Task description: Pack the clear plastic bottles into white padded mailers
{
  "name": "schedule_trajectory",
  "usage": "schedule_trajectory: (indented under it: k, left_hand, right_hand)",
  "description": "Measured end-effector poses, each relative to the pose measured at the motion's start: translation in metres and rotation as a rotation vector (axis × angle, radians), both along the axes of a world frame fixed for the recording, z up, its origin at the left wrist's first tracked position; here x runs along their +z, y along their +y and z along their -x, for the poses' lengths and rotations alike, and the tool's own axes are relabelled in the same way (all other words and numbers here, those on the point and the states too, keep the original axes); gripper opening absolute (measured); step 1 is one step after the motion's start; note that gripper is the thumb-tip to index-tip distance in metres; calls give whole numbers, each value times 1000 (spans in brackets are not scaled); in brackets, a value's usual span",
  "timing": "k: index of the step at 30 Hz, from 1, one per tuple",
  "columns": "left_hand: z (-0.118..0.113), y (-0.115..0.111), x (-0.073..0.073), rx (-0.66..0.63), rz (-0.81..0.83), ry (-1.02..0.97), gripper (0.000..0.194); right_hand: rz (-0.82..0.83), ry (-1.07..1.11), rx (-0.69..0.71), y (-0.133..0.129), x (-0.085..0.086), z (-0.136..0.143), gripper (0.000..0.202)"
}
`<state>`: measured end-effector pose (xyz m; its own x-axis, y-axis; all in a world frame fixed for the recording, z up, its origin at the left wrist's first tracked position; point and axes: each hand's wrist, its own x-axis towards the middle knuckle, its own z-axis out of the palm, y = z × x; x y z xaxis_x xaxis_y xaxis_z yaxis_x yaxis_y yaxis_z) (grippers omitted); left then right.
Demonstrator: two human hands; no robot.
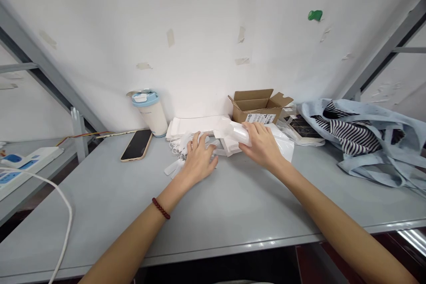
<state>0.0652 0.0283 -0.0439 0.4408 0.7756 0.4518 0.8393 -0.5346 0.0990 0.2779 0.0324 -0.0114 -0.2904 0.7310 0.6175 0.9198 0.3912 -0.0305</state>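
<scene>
My left hand (200,159), fingers spread, rests over a pile of small white tags (173,167) with strings. In my right hand (261,144) is a bunch of clear plastic bags (238,132), gripped between thumb and fingers. More of the plastic spreads out behind and right of that hand. Beyond my left hand, a stack of flat white cards or packets (196,125) lies near the wall. What is under my left palm is hidden.
Behind my right hand is an open cardboard box (258,105). A cup (152,114) and a phone (136,145) stand and lie at the left. A blue cloth bag (396,137) lies right. A white cable (69,217) hangs over the left table edge.
</scene>
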Motion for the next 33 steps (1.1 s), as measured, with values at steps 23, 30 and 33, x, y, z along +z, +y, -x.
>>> schedule_trajectory:
  k: [23,30,33]
  left_hand:
    - [43,-18,48,105,150,-756,15]
    - [30,-18,38,-83,-81,-522,12]
    - [26,-16,28,-126,-214,-419,14]
  right_hand:
    - [45,-42,34,2,-5,-1,37]
    - [48,-100,190,-4,-11,8,43]
    - [45,-123,251,-8,-15,15,44]
